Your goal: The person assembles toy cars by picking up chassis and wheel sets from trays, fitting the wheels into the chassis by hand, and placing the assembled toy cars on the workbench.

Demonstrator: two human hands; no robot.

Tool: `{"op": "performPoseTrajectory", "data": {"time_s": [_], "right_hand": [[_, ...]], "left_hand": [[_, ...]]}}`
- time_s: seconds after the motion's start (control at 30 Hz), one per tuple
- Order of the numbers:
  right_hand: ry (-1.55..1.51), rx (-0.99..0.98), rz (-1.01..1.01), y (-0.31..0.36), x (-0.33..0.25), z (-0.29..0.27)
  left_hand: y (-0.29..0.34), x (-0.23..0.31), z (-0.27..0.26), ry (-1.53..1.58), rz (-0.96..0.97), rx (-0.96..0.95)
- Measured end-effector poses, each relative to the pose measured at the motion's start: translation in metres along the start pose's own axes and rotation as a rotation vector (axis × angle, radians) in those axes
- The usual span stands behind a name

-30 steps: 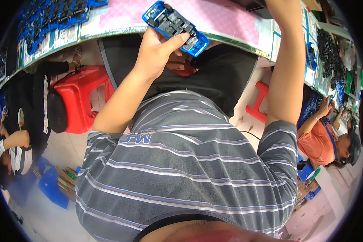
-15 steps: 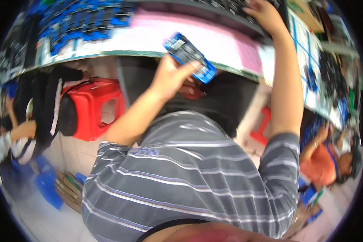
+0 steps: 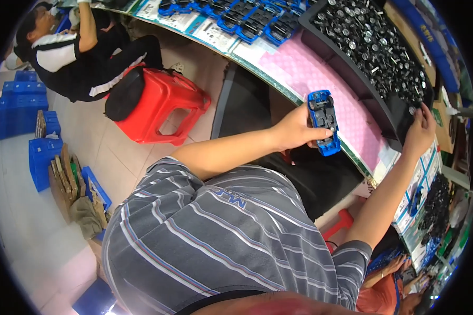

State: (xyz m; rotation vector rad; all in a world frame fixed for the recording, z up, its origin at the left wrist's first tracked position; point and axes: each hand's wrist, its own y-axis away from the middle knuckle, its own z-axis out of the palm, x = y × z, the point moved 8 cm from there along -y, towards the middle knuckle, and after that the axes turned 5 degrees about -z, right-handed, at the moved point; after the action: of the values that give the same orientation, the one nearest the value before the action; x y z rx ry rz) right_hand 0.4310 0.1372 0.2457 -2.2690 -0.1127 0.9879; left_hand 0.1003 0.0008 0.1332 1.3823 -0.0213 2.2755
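In my left hand [image 3: 295, 128] is a blue toy car body [image 3: 323, 111], its black underside facing up and my thumb pressed on it. It hangs over the table's front edge. My right hand [image 3: 421, 132] is at the near right corner of a dark plastic tray [image 3: 353, 76]. Its fingers are curled together at the inside of the tray, and whatever they pinch is too small to name. Heaped in that tray are many small black wheels with shiny hubs and metal axles [image 3: 370, 44].
Several blue toy car bodies [image 3: 242, 20] lie in rows at the far left of the table. A pink sheet [image 3: 347, 126] covers the table before the tray. A red stool [image 3: 163, 107] and a seated person [image 3: 84, 52] are left; another person [image 3: 381, 294] works at lower right.
My view has swung to the right, bringing the wheel tray fully into sight. The left hand still holds the car body, now more upright. My right hand is now at the tray's near corner.
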Motion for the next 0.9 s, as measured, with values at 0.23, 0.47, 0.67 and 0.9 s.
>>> {"op": "performPoseTrajectory", "data": {"time_s": [0.23,0.47,0.67,0.9], "right_hand": [[-0.328,0.005,0.202,0.003,0.011,0.003],[-0.291,0.149,0.294,0.023,-0.012,-0.014],[-0.322,-0.131,0.065,0.126,-0.128,0.027],[-0.075,-0.334,-0.083,0.171,-0.182,0.07]], "left_hand": [[-0.007,-0.003,-0.002,-0.009,-0.011,-0.004],[-0.006,-0.01,-0.004,-0.011,-0.05,0.003],[-0.005,-0.005,-0.008,0.083,0.024,0.045],[-0.002,-0.002,0.0,0.135,0.085,0.068]]}}
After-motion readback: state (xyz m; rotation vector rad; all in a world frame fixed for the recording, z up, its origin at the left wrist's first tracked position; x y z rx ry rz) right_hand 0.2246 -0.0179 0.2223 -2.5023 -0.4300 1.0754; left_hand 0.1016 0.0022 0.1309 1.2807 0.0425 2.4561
